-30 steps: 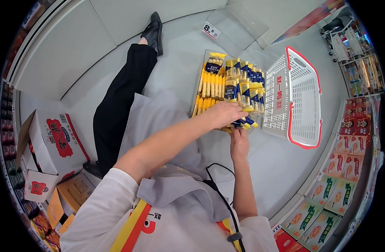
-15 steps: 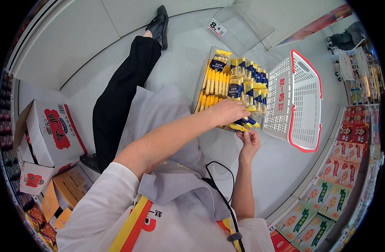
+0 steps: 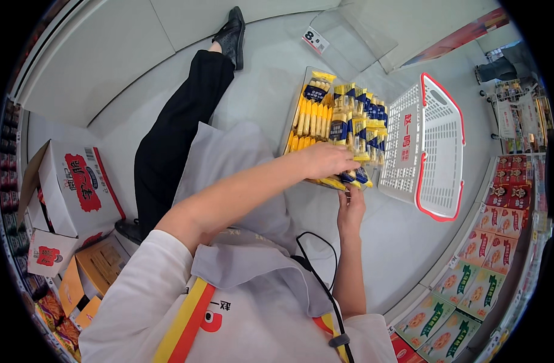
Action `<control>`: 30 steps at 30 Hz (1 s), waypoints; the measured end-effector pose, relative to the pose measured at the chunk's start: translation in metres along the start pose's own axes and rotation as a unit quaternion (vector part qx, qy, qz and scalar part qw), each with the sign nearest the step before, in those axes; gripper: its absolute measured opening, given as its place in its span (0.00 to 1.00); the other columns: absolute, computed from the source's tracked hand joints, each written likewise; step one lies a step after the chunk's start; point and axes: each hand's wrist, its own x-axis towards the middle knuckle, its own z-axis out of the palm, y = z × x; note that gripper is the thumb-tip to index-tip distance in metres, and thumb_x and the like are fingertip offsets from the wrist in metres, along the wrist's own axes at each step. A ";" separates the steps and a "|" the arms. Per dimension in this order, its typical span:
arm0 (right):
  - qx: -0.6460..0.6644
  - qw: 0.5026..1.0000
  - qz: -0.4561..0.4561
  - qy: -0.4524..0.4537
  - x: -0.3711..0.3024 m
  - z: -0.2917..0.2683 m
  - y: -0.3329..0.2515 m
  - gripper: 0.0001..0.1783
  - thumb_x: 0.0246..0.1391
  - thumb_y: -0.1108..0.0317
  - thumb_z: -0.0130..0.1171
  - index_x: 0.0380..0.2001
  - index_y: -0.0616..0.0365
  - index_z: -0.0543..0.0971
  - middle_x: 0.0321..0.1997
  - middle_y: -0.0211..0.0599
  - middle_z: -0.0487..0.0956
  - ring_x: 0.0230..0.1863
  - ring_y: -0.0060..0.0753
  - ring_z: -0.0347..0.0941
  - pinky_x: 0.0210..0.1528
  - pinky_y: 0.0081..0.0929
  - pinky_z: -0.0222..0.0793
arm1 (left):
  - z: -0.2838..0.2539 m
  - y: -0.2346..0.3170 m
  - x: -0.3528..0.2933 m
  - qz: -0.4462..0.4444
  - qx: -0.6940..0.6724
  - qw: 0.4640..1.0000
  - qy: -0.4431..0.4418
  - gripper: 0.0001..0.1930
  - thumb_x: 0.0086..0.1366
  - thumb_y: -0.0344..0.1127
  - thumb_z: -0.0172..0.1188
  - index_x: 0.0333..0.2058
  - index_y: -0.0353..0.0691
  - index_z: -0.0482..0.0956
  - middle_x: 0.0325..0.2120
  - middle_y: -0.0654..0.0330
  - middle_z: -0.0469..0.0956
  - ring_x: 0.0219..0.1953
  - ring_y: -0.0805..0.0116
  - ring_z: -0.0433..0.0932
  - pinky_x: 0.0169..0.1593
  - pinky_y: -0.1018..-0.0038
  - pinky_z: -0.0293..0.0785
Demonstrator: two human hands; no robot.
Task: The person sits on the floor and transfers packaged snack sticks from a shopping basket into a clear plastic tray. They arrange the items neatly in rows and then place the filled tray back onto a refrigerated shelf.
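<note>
Yellow packets [image 3: 362,178] meet right hand [image 3: 351,209], now shifted leftward; left hand [image 3: 326,160] atop; grips unclear.

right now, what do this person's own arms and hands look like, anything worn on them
The left hand and right hand are bare, with no gloves. Short white sleeves leave the forearms uncovered, and no watch or bracelet shows at either wrist.
</note>
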 end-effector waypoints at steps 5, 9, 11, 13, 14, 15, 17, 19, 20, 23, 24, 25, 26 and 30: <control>-0.077 0.997 0.004 0.011 -0.002 0.007 0.003 0.12 0.52 0.72 0.60 0.41 0.60 0.76 0.40 0.46 0.78 0.34 0.51 0.73 0.38 0.38 0.69 | -0.008 0.015 -0.032 -0.004 0.046 0.997 0.055 0.08 0.54 0.33 0.59 0.34 0.42 0.73 0.30 0.63 0.71 0.39 0.63 0.72 0.40 0.68 0.70; 0.128 0.987 0.096 -0.015 -0.004 0.016 0.013 0.11 0.57 0.73 0.55 0.43 0.62 0.73 0.38 0.40 0.79 0.24 0.30 0.73 0.27 0.27 0.69 | 0.015 0.020 -0.056 -0.072 0.076 0.992 0.074 0.08 0.52 0.36 0.61 0.29 0.43 0.72 0.28 0.65 0.70 0.36 0.66 0.72 0.38 0.69 0.68; 0.317 0.924 0.193 -0.087 -0.002 0.009 -0.006 0.10 0.59 0.75 0.51 0.44 0.62 0.72 0.37 0.36 0.79 0.21 0.24 0.71 0.23 0.22 0.68 | 0.026 0.017 -0.055 -0.081 0.100 0.989 0.069 0.07 0.52 0.35 0.60 0.29 0.43 0.73 0.28 0.65 0.70 0.35 0.67 0.72 0.37 0.70 0.68; 0.302 0.928 0.188 -0.107 0.000 0.000 -0.004 0.09 0.60 0.77 0.48 0.43 0.63 0.74 0.38 0.34 0.78 0.20 0.19 0.70 0.22 0.18 0.67 | 0.030 0.020 -0.052 -0.065 0.123 0.988 0.071 0.06 0.52 0.35 0.58 0.28 0.44 0.73 0.27 0.65 0.70 0.35 0.68 0.73 0.36 0.71 0.68; 0.275 0.938 0.183 -0.106 0.002 -0.003 0.013 0.09 0.59 0.77 0.49 0.42 0.63 0.74 0.39 0.34 0.78 0.19 0.20 0.70 0.22 0.19 0.68 | 0.032 0.025 -0.051 -0.047 0.133 0.987 0.075 0.05 0.51 0.35 0.57 0.28 0.44 0.73 0.27 0.65 0.70 0.34 0.69 0.73 0.36 0.72 0.68; 0.249 0.946 0.178 -0.106 0.006 -0.008 0.018 0.08 0.59 0.77 0.50 0.41 0.64 0.75 0.40 0.35 0.78 0.18 0.20 0.70 0.22 0.21 0.68 | 0.034 0.028 -0.052 -0.032 0.146 0.986 0.078 0.04 0.51 0.34 0.56 0.27 0.45 0.73 0.27 0.65 0.70 0.34 0.69 0.73 0.36 0.72 0.68; 0.139 0.986 0.082 -0.046 0.012 -0.011 0.021 0.08 0.58 0.76 0.52 0.39 0.61 0.79 0.40 0.36 0.77 0.27 0.27 0.74 0.29 0.24 0.70 | 0.039 0.036 -0.055 -0.016 0.156 0.985 0.071 0.04 0.50 0.34 0.55 0.26 0.45 0.73 0.26 0.66 0.69 0.33 0.70 0.73 0.35 0.73 0.68; 0.040 0.988 -0.147 0.033 0.019 -0.010 0.012 0.09 0.57 0.76 0.53 0.40 0.59 0.79 0.39 0.36 0.77 0.33 0.30 0.75 0.32 0.26 0.71 | 0.042 0.038 -0.058 -0.020 0.163 0.984 0.073 0.03 0.50 0.34 0.54 0.25 0.45 0.73 0.25 0.66 0.69 0.32 0.70 0.73 0.35 0.73 0.68; 0.034 0.993 -0.114 -0.002 0.020 -0.010 0.004 0.11 0.53 0.75 0.55 0.40 0.55 0.80 0.37 0.36 0.76 0.38 0.37 0.75 0.36 0.30 0.71 | 0.043 0.038 -0.060 -0.033 0.166 0.982 0.080 0.03 0.50 0.34 0.55 0.24 0.45 0.73 0.24 0.66 0.69 0.31 0.70 0.73 0.34 0.73 0.68; -0.071 0.978 -0.183 -0.065 0.032 -0.007 0.000 0.11 0.51 0.75 0.57 0.39 0.53 0.80 0.37 0.34 0.76 0.37 0.39 0.75 0.36 0.32 0.71 | 0.046 0.037 -0.058 -0.046 0.165 0.981 0.094 0.03 0.50 0.34 0.55 0.24 0.45 0.73 0.24 0.66 0.69 0.30 0.70 0.73 0.33 0.73 0.68; -0.078 0.977 -0.183 -0.082 0.034 -0.006 -0.004 0.11 0.49 0.74 0.58 0.37 0.51 0.79 0.35 0.33 0.76 0.38 0.41 0.75 0.36 0.34 0.71 | 0.045 0.036 -0.058 -0.049 0.166 0.980 0.097 0.03 0.50 0.34 0.55 0.24 0.45 0.73 0.24 0.66 0.69 0.30 0.70 0.73 0.33 0.73 0.68; -0.094 0.974 -0.182 -0.098 0.037 -0.008 -0.005 0.11 0.48 0.74 0.57 0.37 0.52 0.79 0.34 0.34 0.76 0.37 0.41 0.74 0.35 0.34 0.71 | 0.044 0.034 -0.058 -0.041 0.163 0.982 0.092 0.03 0.50 0.34 0.55 0.24 0.45 0.73 0.24 0.66 0.69 0.30 0.70 0.73 0.33 0.73 0.68; -0.111 0.971 -0.181 -0.114 0.039 -0.010 -0.005 0.11 0.48 0.74 0.57 0.37 0.52 0.79 0.34 0.34 0.76 0.37 0.41 0.74 0.34 0.34 0.71 | 0.044 0.032 -0.059 -0.032 0.159 0.983 0.088 0.03 0.50 0.34 0.55 0.24 0.45 0.73 0.24 0.66 0.69 0.30 0.70 0.73 0.33 0.73 0.68; -0.310 0.928 -0.176 -0.113 0.040 -0.024 0.005 0.10 0.44 0.74 0.58 0.34 0.54 0.79 0.31 0.35 0.76 0.35 0.40 0.73 0.31 0.33 0.71 | 0.041 0.034 -0.056 -0.041 0.158 0.984 0.074 0.02 0.50 0.34 0.55 0.24 0.44 0.73 0.23 0.66 0.69 0.30 0.70 0.74 0.32 0.72 0.68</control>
